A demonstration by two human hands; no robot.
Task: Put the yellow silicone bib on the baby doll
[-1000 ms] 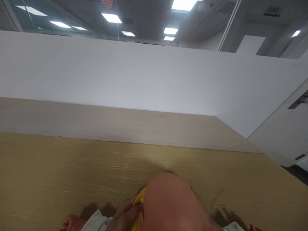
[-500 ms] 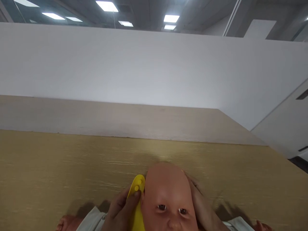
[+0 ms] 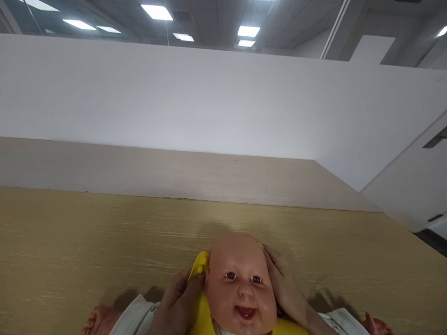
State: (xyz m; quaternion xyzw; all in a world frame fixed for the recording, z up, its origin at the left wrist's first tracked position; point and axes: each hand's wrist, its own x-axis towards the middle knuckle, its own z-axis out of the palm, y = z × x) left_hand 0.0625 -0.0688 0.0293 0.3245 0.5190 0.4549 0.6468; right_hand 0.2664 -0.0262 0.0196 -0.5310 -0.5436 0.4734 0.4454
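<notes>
A baby doll (image 3: 240, 288) lies face up at the bottom of the view, its mouth open. Around its neck and chest is a yellow bib (image 3: 200, 309), whose strap end has small round studs. My left hand (image 3: 178, 298), closed with the thumb over the strap, holds that end beside the doll's head. On the other side, my right hand (image 3: 288, 288) is curled against the head. A bit of yellow strap shows at its fingertips; the rest of its grip is hidden behind the head. White sleeves (image 3: 134, 316) cover the doll's spread arms.
The doll rests on a wooden tabletop (image 3: 104, 242) with a paler strip (image 3: 174, 172) along its back. Behind rises a white partition (image 3: 209, 97). A white cabinet-like surface (image 3: 415, 181) with dark handles stands at the right.
The doll's face has tilted up into view, showing its mouth. More yellow bib shows below the chin and at the right. My right hand has shifted slightly left.
</notes>
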